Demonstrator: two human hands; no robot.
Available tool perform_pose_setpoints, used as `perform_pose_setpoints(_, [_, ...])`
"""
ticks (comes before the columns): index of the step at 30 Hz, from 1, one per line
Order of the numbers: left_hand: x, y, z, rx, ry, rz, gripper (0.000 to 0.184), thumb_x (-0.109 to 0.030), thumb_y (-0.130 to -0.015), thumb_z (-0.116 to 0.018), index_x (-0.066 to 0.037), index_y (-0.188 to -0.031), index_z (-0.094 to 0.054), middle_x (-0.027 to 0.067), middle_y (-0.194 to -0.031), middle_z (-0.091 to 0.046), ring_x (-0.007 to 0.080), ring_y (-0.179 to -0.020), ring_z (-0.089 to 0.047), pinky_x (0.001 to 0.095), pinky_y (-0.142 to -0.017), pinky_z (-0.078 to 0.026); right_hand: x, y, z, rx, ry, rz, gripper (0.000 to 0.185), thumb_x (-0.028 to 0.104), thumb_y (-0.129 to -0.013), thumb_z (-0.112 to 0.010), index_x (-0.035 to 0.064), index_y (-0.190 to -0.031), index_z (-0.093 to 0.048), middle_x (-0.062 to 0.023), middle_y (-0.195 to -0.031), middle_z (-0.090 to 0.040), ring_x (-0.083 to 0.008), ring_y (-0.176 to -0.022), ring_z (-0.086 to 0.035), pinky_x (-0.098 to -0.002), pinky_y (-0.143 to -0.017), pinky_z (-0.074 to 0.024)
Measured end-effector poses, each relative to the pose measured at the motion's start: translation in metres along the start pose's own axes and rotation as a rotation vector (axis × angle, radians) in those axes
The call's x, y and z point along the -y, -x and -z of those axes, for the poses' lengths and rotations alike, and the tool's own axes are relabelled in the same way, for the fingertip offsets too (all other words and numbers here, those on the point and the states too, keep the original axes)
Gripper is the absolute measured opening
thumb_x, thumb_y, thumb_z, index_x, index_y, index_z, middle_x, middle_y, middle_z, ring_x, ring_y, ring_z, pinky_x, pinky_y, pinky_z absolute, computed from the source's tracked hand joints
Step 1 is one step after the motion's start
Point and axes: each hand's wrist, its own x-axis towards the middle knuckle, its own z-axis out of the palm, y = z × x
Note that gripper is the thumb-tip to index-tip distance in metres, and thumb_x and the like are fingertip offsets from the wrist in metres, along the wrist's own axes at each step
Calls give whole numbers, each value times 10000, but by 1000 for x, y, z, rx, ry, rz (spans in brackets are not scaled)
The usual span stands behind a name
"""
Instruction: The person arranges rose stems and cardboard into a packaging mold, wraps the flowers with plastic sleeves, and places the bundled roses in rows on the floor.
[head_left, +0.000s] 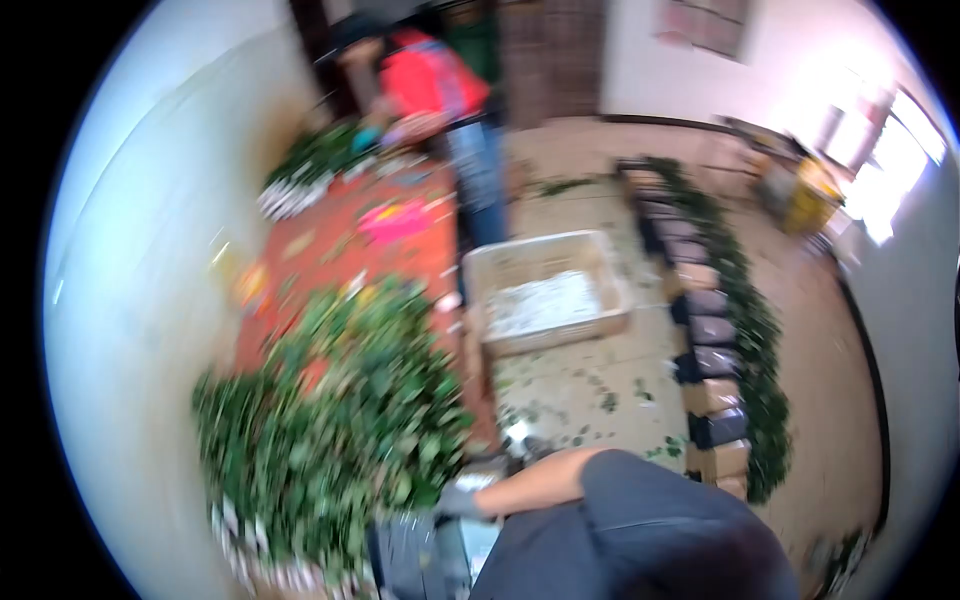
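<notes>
My right hand [458, 502], in a grey glove, reaches to the left at the bottom of the view. It is beside a dark grey wrapped object [408, 555] and a pale shiny item [478, 538]. Motion blur smears its fingers, so I cannot make out whether it grips anything. Close by on the left lies a large heap of leafy green stems [370, 430], their pale ends toward the bottom edge. My left hand does not show.
A person in a red top [430, 80] stands at the far end of the red table [310, 225], near a pink item [395, 220]. A white crate [545, 340] sits on the leaf-strewn floor. Wrapped bundles with foliage [712, 330] line the right.
</notes>
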Motion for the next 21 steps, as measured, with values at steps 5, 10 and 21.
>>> perform_pose_setpoints(5, [-15,37,4,221,963,721,756,-313,-974,-719,11,-1558,-367,126,-1373,-560,234,-1189,-571,379,-1029,-475,4,13,-11,20,-392,72,308,225,-891,-795,47,-1126,-706,-34,-1096,-709,-145,-912,-619,-329,-835,-515])
perform_pose_setpoints(10, [-47,58,-16,177,1620,676,431,-186,-999,-634,-68,-1405,-550,71,-1252,-686,217,-1114,-675,390,-972,-565,18,34,1,43,189,502,139,156,-927,-696,99,-1051,-722,-82,-894,-704,-233,-801,-651,-363,-709,-522])
perform_pose_setpoints(21, [-76,52,40,234,1764,682,436,-186,-1010,-586,-2,-1402,-541,133,-1306,-663,272,-1166,-662,432,-1018,-553,86,83,-22,-187,1439,742,108,68,-821,-567,34,-869,-658,-228,-866,-656,-411,-790,-644,-506,-682,-492])
